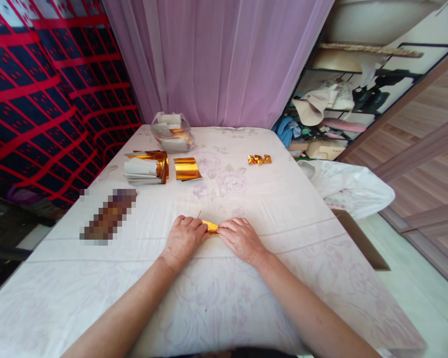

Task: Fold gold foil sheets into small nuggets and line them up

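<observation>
Both my hands are together over the table, fingers closed around a small sheet of gold foil paper (210,227). My left hand (184,238) grips its left end, and my right hand (244,239) holds the right end. The sheet looks folded or rolled between them; its ends are hidden under my fingers. Farther back lies a single gold foil sheet (187,169), slightly curled. To its left is a stack of foil sheets (145,169), white backs partly showing. Several folded gold pieces (259,159) lie at the back right.
A clear plastic bag (171,132) of more sheets stands at the table's back edge. A pixelated brown object (110,216) lies on the left. The table (224,308) wears a pale flowered cloth. Right of it are a white bag (354,189) and a loaded shelf (332,89).
</observation>
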Demonstrator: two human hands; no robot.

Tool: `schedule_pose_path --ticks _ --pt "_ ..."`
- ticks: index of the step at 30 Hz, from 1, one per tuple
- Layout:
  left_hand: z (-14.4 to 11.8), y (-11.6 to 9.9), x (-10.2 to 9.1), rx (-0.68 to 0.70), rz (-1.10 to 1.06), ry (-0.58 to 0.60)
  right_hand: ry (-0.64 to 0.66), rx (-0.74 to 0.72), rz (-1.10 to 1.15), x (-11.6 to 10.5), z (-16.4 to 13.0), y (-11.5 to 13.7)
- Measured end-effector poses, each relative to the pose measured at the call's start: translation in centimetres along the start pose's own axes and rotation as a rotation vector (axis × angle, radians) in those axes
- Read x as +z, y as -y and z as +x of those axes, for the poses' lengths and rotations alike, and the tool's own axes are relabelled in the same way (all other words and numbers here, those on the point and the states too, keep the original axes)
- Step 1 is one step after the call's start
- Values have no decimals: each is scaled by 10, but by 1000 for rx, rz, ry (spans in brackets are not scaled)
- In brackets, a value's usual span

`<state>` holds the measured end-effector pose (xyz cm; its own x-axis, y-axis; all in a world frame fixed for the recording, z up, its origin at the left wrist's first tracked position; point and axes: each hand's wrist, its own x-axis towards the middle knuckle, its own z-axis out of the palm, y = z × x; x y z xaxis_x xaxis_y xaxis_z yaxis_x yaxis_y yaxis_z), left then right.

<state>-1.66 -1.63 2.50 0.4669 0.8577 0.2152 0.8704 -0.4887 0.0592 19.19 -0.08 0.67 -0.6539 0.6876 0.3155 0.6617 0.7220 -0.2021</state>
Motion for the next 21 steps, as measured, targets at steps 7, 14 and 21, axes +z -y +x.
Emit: schedule_pose_path --ticks 7,14,21 --pt "-7 -10 1 -179 -141 -32 -16 -13 13 4 -1 14" --pt "-5 -12 6 -294 -267 -44 -52 120 86 12 2 15" --pt "-9 -11 7 -273 -273 -56 -73 234 79 18 7 18"
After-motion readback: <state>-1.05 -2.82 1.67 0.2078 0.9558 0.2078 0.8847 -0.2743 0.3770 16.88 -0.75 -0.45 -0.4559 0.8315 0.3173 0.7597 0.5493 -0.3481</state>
